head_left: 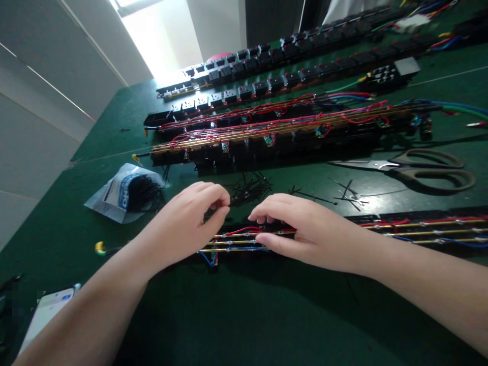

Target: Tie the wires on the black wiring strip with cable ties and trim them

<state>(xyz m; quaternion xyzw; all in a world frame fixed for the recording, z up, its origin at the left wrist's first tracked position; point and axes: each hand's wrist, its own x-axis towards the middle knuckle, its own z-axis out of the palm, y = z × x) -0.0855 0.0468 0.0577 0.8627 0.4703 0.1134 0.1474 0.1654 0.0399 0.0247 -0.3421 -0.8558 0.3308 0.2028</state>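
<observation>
My left hand (200,216) has its thumb and index finger pinched together above the near wired strip. Whatever sits between those fingertips, if anything, is too small to make out. My right hand (301,226) hovers over the same strip with its thumb and fingers apart, and nothing shows between them. The near strip (430,231) is a long black bar with brass rods and red and blue wires; both hands hide parts of it. Just beyond the hands lies a loose pile of thin black cable ties (251,188).
Large scissors (415,168) lie at the right, near a few scattered ties (348,195). A clear plastic bag (124,193) of black ties is at the left. Several more wired strips (267,129) lie behind. A phone (49,310) rests at the lower left of the green table (244,320).
</observation>
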